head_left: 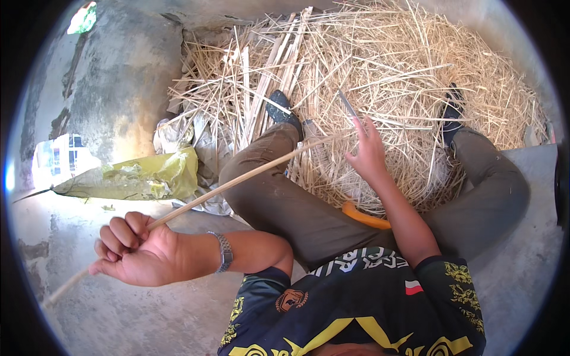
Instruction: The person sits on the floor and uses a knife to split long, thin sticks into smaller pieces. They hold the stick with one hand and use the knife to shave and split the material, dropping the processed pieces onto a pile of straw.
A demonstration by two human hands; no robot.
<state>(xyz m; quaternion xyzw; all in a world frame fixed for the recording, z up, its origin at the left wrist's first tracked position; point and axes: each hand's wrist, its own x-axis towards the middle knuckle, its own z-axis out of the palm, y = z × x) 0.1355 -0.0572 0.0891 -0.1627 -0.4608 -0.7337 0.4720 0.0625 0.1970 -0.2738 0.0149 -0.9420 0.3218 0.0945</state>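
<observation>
Left hand (142, 252) grips one stick (243, 178), right hand (370, 153) one knife (347, 102).

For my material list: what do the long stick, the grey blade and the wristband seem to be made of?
Stick: probably bamboo or wood, unvarnished-looking; pale tan, dull surface.
Blade: likely metal, smooth-looking; thin, grey, straight.
Wristband: apparently metal, shiny; silvery, link-like segments.

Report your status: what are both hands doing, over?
Left hand: closed around long pale stick. Right hand: metal blade just beyond, grip unclear. Stick crosses over left leg; straw-like strips piled ahead.
</observation>
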